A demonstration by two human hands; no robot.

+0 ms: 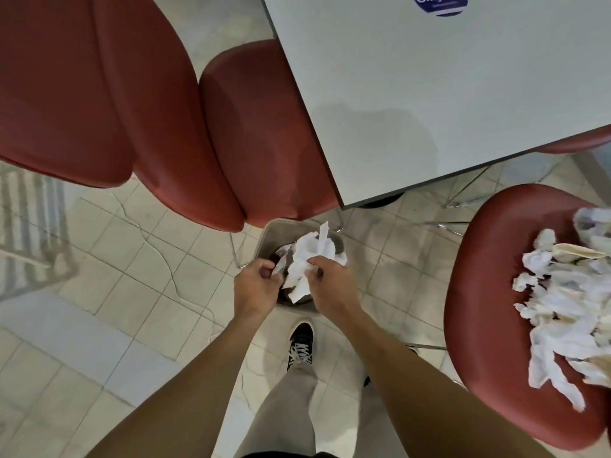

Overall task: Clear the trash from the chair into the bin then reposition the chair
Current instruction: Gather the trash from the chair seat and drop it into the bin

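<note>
Holding crumpled white paper (305, 256) directly over a small grey bin (274, 233) on the tiled floor, the right hand (330, 276) pinches the wad while the left hand (256, 285), fingers curled, grips a scrap, probably so it drops inside. More paper trash (562, 312) remains heaped on the red chair (486, 292), right.

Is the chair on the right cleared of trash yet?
Not cleared. A heap of crumpled white paper still covers the red chair seat, while both hands hold other paper over the bin.
</note>
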